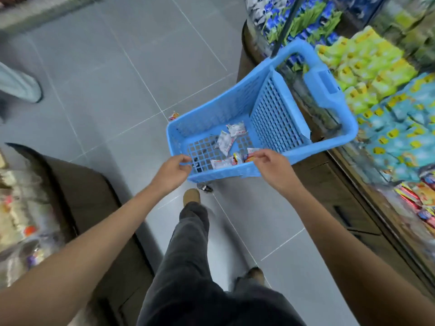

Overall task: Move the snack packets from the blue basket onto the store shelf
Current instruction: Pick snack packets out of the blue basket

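— Where do the packets lie, and what are your hands doing?

— The snack packets point(229, 143) are on the floor of the blue basket point(207, 109), which stands on the tiled aisle floor point(117, 78) at twelve o'clock from your feet. Your left hand point(170, 171) has its grip curled over the near rim at about seven o'clock of the basket. Your right hand point(270, 164) is at five o'clock of it, fingers curled at the rim; whether that grip is on the rim alone or also on the orange packet point(250, 156) just beside it, I cannot tell. The store shelf point(381, 114) runs along your three o'clock side, already stocked with bags.

— How will they handle?

— I'd judge them very light, soft and crinkly, with slick film wrappers. Pinch each at a crimped end seal or a corner, not flat across the middle, or it may slide out. They look thin enough to gather several in one grip, though anything brittle inside could crush if you squeeze.

— How many?

— I count about three white packets, two mid-basket and one at the near wall, plus roughly two red-and-orange ones by your right hand; blur makes that count uncertain. One more small packet point(173, 115) lies on the floor outside the basket, touching its far-left corner at ten o'clock. One basket, two hands.
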